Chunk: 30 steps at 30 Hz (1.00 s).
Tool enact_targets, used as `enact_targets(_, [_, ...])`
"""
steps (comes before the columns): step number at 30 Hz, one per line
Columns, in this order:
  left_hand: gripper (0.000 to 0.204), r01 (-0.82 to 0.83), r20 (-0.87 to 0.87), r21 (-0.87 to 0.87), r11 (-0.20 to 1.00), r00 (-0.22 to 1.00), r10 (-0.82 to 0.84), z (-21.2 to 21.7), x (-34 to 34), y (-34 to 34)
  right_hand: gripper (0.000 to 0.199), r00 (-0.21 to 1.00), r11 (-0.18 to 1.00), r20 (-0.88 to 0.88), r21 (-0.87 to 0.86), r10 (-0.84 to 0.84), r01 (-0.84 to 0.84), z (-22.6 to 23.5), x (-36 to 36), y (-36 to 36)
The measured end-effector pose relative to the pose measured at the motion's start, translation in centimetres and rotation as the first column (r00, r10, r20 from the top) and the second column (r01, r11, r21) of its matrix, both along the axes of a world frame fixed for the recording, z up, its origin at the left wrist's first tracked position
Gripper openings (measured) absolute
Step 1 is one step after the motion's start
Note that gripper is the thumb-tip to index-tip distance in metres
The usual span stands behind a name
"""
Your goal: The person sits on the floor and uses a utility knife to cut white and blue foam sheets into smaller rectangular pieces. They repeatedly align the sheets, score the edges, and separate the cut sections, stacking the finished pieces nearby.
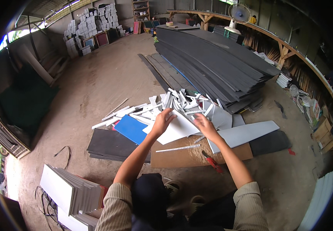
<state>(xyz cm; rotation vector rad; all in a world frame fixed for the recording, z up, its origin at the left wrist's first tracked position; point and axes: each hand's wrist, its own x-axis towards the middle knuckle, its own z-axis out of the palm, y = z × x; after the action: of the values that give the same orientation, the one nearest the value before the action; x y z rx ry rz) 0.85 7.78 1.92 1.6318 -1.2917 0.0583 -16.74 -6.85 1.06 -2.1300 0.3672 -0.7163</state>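
My left hand is closed on the upper edge of a white foam sheet, which is tilted above the work boards. My right hand is just right of the sheet, slightly blurred, its fingers apart, and I see nothing held in it. Below the hands lies a brown board with a scuffed surface. A thin white strip and a red-handled cutter rest on it. A long white panel lies under my right forearm, and a blue sheet is left of my left hand.
Beyond my hands is a heap of white offcuts, with a tall stack of dark sheets behind it. Cut white panels are stacked at the lower left. A fan stands at the back right. Black cords lie on the floor.
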Motion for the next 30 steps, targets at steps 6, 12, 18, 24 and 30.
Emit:
enact_targets(6, [0.039, -0.056, 0.136, -0.104, 0.993, 0.988, 0.07, 2.6, -1.9, -0.9, 0.03, 0.979, 0.963, -0.026, -0.189, -0.203, 0.194, 0.1, -0.8, -0.6])
enact_targets(12, [0.025, -0.274, 0.118, 0.17, 0.947, 0.959, 0.257, -8.1, 1.2, 1.8, 0.031, 0.786, 0.789, 0.066, 0.05, -0.614, 0.612, -4.2, -8.4, -9.0])
enact_targets(18, [0.033, -0.222, 0.262, 0.485, 0.846, 0.96, 0.102, -21.1, -1.5, 3.2, 0.038, 0.595, 0.434, -0.106, 0.584, -0.797, 0.686, -10.5, -13.4, -10.1])
enact_targets(24, [0.022, -0.317, 0.303, 0.53, 0.787, 0.937, 0.173, -25.2, -1.9, 1.9, 0.04, 0.609, 0.341, -0.194, 0.682, -0.769, 0.647, -17.3, -13.6, -10.2])
enact_targets(30, [0.016, -0.651, 0.283, 0.344, 0.677, 0.759, 0.586, -23.8, 1.7, 9.8, 0.032, 0.848, 0.462, -0.215, 0.76, -0.485, 0.457, -20.9, -9.3, -8.7])
